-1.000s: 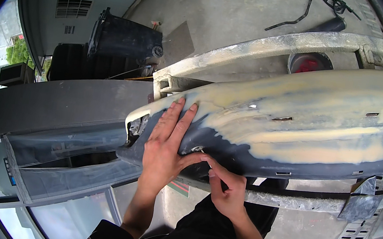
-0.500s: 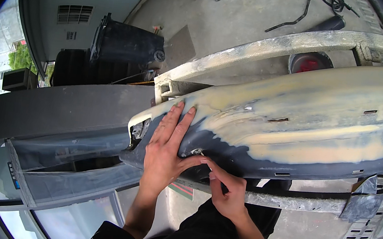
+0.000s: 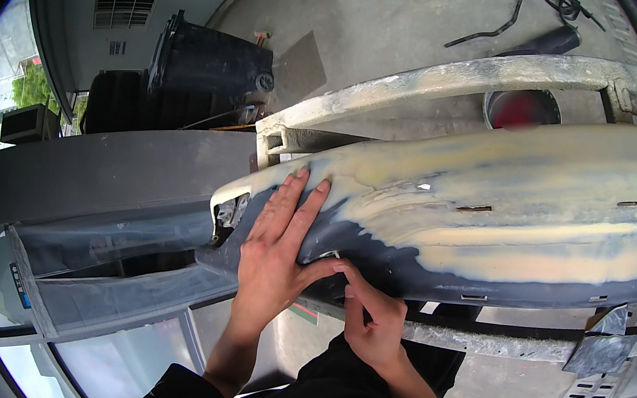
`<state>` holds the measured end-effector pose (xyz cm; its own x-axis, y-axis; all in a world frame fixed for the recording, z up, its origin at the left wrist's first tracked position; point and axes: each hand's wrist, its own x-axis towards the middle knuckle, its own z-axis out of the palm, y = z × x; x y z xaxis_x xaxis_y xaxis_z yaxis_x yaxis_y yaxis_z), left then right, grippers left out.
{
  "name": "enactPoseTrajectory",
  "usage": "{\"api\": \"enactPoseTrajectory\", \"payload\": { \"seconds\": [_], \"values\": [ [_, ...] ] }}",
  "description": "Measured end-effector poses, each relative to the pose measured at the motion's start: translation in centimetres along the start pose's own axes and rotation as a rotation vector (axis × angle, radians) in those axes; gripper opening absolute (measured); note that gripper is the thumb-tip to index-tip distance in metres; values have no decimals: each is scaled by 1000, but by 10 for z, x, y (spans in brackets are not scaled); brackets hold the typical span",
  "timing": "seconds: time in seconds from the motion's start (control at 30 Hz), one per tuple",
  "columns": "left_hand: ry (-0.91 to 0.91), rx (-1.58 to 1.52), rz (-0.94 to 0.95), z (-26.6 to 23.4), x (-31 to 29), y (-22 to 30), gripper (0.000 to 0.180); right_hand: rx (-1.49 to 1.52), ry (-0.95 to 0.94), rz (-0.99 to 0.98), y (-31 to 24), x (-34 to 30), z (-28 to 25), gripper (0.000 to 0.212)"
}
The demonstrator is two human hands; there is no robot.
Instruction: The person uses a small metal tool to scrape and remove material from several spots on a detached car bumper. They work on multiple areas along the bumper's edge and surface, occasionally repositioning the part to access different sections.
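Observation:
A long car bumper (image 3: 505, 263), dark grey with broad yellowish patches of sanded filler, lies across a metal stand. Near its left end my left hand (image 3: 268, 253) rests flat, fingers stretched over the surface and thumb out to the right. The thumb reaches to a small opening (image 3: 333, 255) in the dark lower part. Against that thumb tip my right hand (image 3: 378, 321) is closed, its index finger and thumb drawn together by the bumper's near edge. Whatever sits in those fingers, if anything, is hidden.
The stand's pale, crusted rail (image 3: 431, 91) runs behind the bumper, and a near rail (image 3: 494, 340) runs below it. Beyond are a bucket (image 3: 522, 110) with something red inside, a black wheeled bin (image 3: 211, 62) and a bent black rod (image 3: 488, 35). Grey panels (image 3: 125, 241) stand at left.
The whole view has turned slightly, so the bumper's right end appears lower. Both hands keep nearly the same hold and place on the bumper.

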<state>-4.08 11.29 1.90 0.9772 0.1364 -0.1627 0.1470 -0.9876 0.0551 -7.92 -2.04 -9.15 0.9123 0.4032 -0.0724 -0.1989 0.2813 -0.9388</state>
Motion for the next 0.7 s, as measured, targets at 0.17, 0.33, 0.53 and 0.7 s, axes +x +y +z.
{"api": "enactPoseTrajectory", "payload": {
  "seconds": [0.17, 0.33, 0.53, 0.7],
  "values": [
    [10, -25, 4, -1, 0, -2, 87, 2, -43, 11, -3, 3, -4, 46],
    [4, -28, 8, -3, 2, -1, 89, 4, -118, 3, -4, 5, -16, 51],
    [4, -63, 10, -4, 2, -6, 80, -347, -258, -67, -28, 18, -53, 40],
    [21, -83, -13, -14, 3, 2, 71, -496, -433, -99, -63, 48, -85, 33]
  ]
}}
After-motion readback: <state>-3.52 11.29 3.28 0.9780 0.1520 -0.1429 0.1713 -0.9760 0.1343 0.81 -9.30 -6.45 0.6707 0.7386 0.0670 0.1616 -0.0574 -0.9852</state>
